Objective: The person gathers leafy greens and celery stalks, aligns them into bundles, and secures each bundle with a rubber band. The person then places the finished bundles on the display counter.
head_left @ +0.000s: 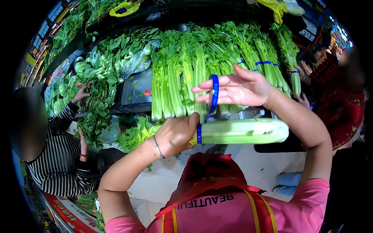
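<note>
Your left hand [176, 134] gripped the celery bunch [241, 132] tightly. Your right hand [237, 88], fingers spread, stretched the blue band [214, 95] around them.

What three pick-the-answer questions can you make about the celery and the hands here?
1. Where is the left hand?
A. On the celery bunch
B. On a basket
C. In a pocket

2. What colour is the tape?
A. Red
B. Blue
C. White

3. How is the right hand?
A. A fist
B. Flat on the floor
C. Fingers spread, tape stretched across them

Answers: 1 A, it grips the bunch near its leafy end. 2 B, the band is bright blue. 3 C, the fingers are splayed above the bunch.
</note>
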### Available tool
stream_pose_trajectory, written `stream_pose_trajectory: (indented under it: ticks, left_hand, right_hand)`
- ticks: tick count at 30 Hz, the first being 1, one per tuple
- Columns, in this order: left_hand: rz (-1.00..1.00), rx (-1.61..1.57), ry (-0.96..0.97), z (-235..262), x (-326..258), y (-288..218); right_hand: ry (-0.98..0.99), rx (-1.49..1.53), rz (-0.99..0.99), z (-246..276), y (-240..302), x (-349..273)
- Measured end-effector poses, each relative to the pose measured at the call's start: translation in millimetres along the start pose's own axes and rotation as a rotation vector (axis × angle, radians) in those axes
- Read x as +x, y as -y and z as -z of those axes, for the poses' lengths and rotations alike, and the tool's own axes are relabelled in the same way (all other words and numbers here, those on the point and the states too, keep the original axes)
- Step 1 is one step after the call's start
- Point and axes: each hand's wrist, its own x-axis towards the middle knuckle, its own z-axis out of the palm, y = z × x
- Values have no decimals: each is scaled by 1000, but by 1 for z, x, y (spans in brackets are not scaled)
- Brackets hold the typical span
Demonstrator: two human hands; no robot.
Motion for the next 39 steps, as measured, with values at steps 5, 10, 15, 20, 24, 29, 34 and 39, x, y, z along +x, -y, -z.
stream_pose_trajectory:
  ticks: [5, 10, 15, 20, 24, 29, 34, 39]
  left_hand:
    - [-13, 157, -9, -29, 3, -2]
    - [156, 264, 30, -54, 21, 11]
    - [139, 111, -203, -72, 26, 51]
    - [418, -213, -367, -35, 30, 75]
    - [217, -614, -376, -9, 22, 65]
    - [95, -557, -423, 8, 25, 39]
    - [267, -217, -639, -5, 23, 15]
    - [363, -320, -884, -39, 30, 12]
  right_hand:
    - [-506, 185, 31, -17, -29, 28]
    - [-715, 182, 19, 5, -41, 42]
    - [-558, -626, 279, -43, -82, 47]
    - [-797, -879, 172, -31, -127, 19]
    - [-903, -1018, 187, 10, -135, 16]
    - [-1051, -1494, 753, 18, -108, 43]
    - [-682, -1947, 792, 23, -82, 33]
    - [-677, -2007, 733, 27, -77, 33]
